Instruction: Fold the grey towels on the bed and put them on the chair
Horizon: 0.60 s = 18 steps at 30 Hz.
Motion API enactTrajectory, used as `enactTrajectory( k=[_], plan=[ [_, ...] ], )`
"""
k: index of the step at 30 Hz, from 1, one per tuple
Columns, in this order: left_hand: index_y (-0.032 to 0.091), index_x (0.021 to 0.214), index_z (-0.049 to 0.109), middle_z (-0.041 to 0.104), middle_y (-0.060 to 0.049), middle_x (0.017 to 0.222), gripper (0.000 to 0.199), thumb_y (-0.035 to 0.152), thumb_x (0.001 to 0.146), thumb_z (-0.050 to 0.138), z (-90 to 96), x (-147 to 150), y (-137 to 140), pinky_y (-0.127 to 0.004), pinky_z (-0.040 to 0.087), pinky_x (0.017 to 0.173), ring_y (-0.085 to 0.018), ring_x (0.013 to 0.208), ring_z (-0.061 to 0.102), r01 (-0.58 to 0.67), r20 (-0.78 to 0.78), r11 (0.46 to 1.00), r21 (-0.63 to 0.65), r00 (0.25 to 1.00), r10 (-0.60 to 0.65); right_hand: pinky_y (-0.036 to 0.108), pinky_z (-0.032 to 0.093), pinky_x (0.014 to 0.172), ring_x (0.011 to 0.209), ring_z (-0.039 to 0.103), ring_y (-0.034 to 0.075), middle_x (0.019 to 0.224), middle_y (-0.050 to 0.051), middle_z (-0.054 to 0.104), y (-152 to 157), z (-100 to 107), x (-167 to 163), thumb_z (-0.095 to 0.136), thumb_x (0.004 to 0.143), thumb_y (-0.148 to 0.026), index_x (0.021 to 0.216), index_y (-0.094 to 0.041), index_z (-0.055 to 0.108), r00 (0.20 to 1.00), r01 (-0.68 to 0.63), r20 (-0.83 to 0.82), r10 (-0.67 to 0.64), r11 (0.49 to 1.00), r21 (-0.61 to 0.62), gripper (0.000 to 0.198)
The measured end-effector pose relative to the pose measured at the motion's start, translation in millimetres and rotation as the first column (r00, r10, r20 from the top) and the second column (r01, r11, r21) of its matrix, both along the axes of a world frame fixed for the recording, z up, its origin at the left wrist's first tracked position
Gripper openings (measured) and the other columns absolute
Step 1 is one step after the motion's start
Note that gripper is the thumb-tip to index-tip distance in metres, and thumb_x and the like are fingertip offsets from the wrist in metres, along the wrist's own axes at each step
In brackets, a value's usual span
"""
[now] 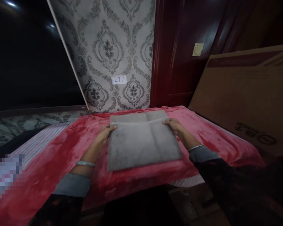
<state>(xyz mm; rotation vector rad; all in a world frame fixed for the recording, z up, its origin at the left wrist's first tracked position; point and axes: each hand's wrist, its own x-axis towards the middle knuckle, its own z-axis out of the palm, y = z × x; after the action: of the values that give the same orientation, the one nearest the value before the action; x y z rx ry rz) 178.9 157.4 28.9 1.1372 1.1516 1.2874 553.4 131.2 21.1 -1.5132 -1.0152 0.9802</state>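
A flat grey rectangular piece of folded fabric [142, 142] is held out in front of me, above a red and pink blanket. A crease runs across it near the top, with a strip showing behind, and a fainter line runs down its right part. My left hand [106, 131] grips its upper left edge, the thumb on the front face and the other fingers mostly hidden behind. At the upper right edge my right hand [174, 126] pinches it in the same way. Whether its lower edge touches the blanket, I cannot tell.
The blanket [68, 150] covers a surface, over a striped cloth [46, 141]. A large cardboard box [247, 97] leans at the right. A dark screen [30, 59] stands at the left. Behind are patterned wallpaper [108, 50] with a "277" label [119, 79] and a dark red panel [174, 59].
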Motion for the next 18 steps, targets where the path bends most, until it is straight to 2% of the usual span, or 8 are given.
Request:
enactTrajectory(
  k=[2,4,7,9,11,13,15,18],
  plan=[
    [0.016,0.086,0.072,0.074,-0.003,0.081,0.040,0.029,0.050,0.083,31.1,-5.1,3.7,-0.032,0.054,0.076,-0.020,0.077,0.067,0.018,-0.052,0.977,0.214,0.999,-0.007,0.032,0.056,0.080,0.088,0.068,0.022,0.089,0.004,0.075,3.1,25.6,7.3,0.070,0.069,-0.022,0.088,-0.019,0.066,0.999,0.027,0.020,-0.031,0.983,0.181,0.020],
    [0.017,0.093,0.071,0.074,-0.003,0.091,0.043,0.031,0.054,0.081,58.9,-13.7,6.1,-0.035,0.053,0.088,-0.022,0.090,0.066,0.045,-0.151,0.892,0.449,0.988,0.027,0.034,0.054,0.088,0.093,0.066,0.021,0.096,0.003,0.074,3.1,45.1,14.5,0.072,0.065,-0.023,0.092,-0.020,0.065,0.995,0.034,0.073,-0.070,0.908,0.418,0.028],
    [0.018,0.096,0.069,0.073,-0.004,0.098,0.039,0.033,0.060,0.077,72.2,-31.3,2.3,-0.039,0.051,0.095,-0.023,0.097,0.065,0.057,-0.323,0.783,0.620,0.928,0.188,0.040,0.052,0.092,0.097,0.064,0.024,0.101,0.006,0.072,-7.8,44.2,19.6,0.073,0.066,-0.033,0.097,-0.019,0.064,0.970,-0.033,0.209,-0.127,0.779,0.626,0.035],
    [0.019,0.093,0.068,0.072,-0.005,0.100,0.033,0.035,0.065,0.074,53.6,-43.4,-8.0,-0.040,0.050,0.097,-0.024,0.100,0.064,0.068,-0.421,0.747,0.661,0.858,0.295,0.041,0.051,0.091,0.098,0.063,0.026,0.100,0.008,0.071,-22.7,17.5,17.6,0.071,0.069,-0.038,0.095,-0.018,0.064,0.931,-0.076,0.326,-0.166,0.785,0.615,0.033],
    [0.021,0.089,0.068,0.071,-0.006,0.101,0.026,0.035,0.068,0.069,16.9,-53.7,-24.8,-0.041,0.049,0.099,-0.025,0.104,0.063,0.155,-0.528,0.735,0.660,0.792,0.307,0.040,0.052,0.090,0.095,0.063,0.026,0.095,0.008,0.070,-41.6,-24.3,13.1,0.064,0.074,-0.039,0.087,-0.020,0.062,0.889,-0.087,0.424,-0.175,0.843,0.531,0.023],
    [0.023,0.086,0.069,0.072,-0.007,0.100,0.019,0.033,0.070,0.063,-26.4,-62.6,-45.1,-0.041,0.050,0.099,-0.025,0.101,0.064,0.330,-0.671,0.749,0.574,0.713,0.200,0.039,0.052,0.089,0.093,0.063,0.024,0.092,0.007,0.069,-61.9,-68.5,9.8,0.051,0.080,-0.035,0.080,-0.024,0.060,0.872,-0.134,0.480,-0.091,0.901,0.413,0.015],
    [0.026,0.090,0.070,0.073,-0.006,0.103,0.022,0.029,0.073,0.056,-62.9,-71.5,-63.4,-0.039,0.051,0.097,-0.023,0.102,0.065,0.462,-0.775,0.770,0.439,0.629,0.065,0.041,0.051,0.093,0.096,0.064,0.024,0.097,0.008,0.070,-79.9,-101.6,11.5,0.044,0.082,-0.031,0.080,-0.025,0.061,0.843,-0.241,0.538,0.017,0.906,0.349,0.019],
    [0.027,0.095,0.072,0.072,-0.006,0.115,0.030,0.023,0.077,0.049,-87.4,-84.0,-74.5,-0.039,0.050,0.101,-0.022,0.112,0.065,0.481,-0.804,0.794,0.372,0.595,0.017,0.043,0.048,0.101,0.108,0.064,0.025,0.107,0.007,0.072,-93.3,-117.1,24.4,0.045,0.081,-0.025,0.087,-0.026,0.068,0.773,-0.337,0.627,0.099,0.901,0.274,0.024]
  ],
)
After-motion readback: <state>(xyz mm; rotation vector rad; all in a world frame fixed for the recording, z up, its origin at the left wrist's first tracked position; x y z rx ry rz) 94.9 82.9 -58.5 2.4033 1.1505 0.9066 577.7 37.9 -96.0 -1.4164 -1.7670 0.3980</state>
